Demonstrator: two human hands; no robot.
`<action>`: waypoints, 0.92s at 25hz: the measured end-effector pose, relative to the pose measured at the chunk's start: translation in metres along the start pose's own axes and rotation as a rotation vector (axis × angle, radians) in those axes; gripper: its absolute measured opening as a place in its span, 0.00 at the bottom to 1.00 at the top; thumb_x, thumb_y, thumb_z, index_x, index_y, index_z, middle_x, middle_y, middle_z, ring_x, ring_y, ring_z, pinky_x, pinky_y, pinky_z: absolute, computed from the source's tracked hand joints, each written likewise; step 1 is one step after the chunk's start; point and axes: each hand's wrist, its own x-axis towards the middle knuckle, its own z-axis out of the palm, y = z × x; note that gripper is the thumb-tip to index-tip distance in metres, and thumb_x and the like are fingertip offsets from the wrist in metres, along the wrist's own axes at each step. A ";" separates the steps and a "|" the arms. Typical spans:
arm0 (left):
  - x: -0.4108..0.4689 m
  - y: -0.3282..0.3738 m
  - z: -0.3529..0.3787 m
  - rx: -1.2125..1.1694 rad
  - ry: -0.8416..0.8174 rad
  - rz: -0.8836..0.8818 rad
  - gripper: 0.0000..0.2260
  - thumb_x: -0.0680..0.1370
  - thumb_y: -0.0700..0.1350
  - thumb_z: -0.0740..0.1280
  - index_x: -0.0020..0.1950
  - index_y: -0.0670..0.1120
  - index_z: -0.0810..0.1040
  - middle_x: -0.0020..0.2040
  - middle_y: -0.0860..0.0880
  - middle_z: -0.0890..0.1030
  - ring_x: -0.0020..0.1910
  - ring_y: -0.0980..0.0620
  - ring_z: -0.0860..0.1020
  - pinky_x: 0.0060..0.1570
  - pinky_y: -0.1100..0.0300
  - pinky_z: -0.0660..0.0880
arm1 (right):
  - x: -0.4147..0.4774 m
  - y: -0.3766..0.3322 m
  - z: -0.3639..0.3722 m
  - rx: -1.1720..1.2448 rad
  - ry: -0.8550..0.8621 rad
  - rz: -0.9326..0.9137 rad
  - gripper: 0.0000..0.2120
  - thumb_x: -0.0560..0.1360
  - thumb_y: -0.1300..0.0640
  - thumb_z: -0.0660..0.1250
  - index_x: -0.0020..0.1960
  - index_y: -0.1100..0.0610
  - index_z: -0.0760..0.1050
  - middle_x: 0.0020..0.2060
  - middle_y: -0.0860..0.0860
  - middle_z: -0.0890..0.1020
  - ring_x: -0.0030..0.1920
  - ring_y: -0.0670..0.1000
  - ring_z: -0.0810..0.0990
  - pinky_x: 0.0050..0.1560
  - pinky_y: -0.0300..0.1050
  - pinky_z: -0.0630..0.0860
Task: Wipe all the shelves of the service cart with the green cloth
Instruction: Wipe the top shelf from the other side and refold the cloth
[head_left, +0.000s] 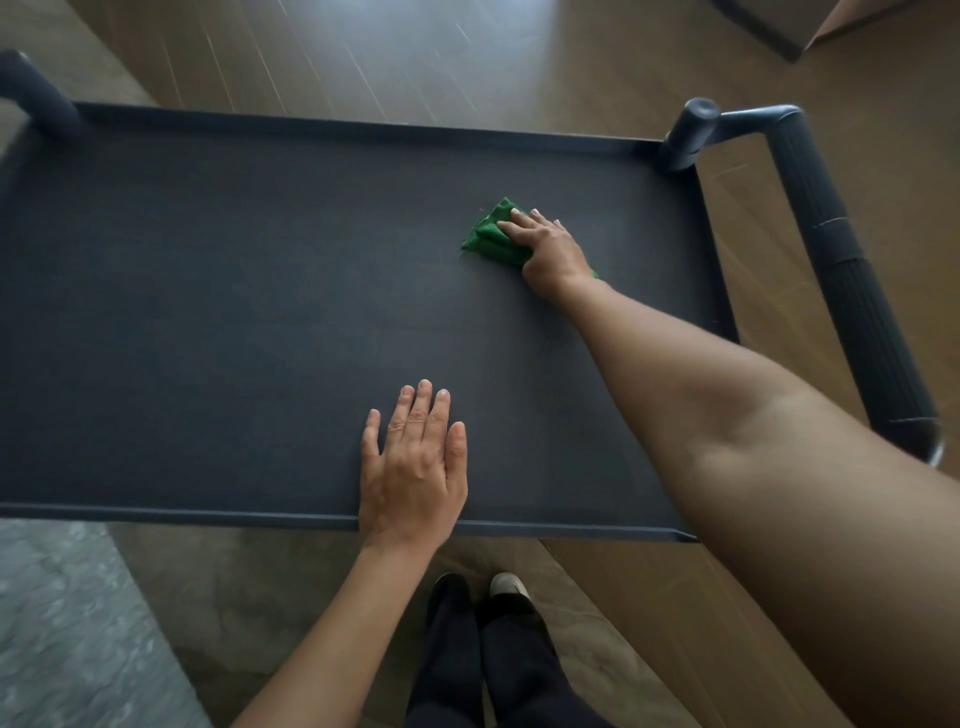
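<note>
left hand (413, 467): bare, no rings, short plain nails | right hand (545, 244): bare, no watch | forearms: sleeveless to elbow | legs below left hand: dark trousers (498, 670) | shoes (506, 584): pale toe caps, partly shadowed

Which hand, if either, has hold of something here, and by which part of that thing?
The right hand presses the bunched green cloth flat from above, covering its near side. The left hand holds nothing; it rests open on the top shelf.
</note>
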 end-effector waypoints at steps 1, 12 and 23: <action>-0.001 0.000 0.000 0.000 0.003 0.003 0.25 0.82 0.53 0.46 0.69 0.44 0.73 0.71 0.47 0.71 0.72 0.49 0.67 0.71 0.44 0.60 | -0.003 0.000 0.001 -0.004 -0.005 -0.005 0.36 0.69 0.73 0.54 0.74 0.51 0.63 0.76 0.48 0.59 0.76 0.49 0.51 0.74 0.43 0.42; -0.003 -0.003 -0.001 -0.027 -0.046 0.014 0.27 0.82 0.54 0.42 0.71 0.46 0.71 0.73 0.48 0.68 0.74 0.51 0.63 0.73 0.45 0.55 | -0.198 -0.009 0.032 0.106 -0.038 -0.271 0.37 0.65 0.75 0.60 0.71 0.53 0.68 0.72 0.51 0.66 0.74 0.49 0.57 0.72 0.34 0.41; -0.001 -0.006 -0.002 -0.038 -0.083 0.035 0.27 0.81 0.54 0.43 0.73 0.45 0.68 0.74 0.47 0.66 0.75 0.51 0.61 0.73 0.46 0.52 | -0.259 0.012 0.029 0.046 -0.099 -0.377 0.29 0.73 0.70 0.65 0.70 0.51 0.69 0.71 0.48 0.66 0.74 0.45 0.53 0.75 0.42 0.45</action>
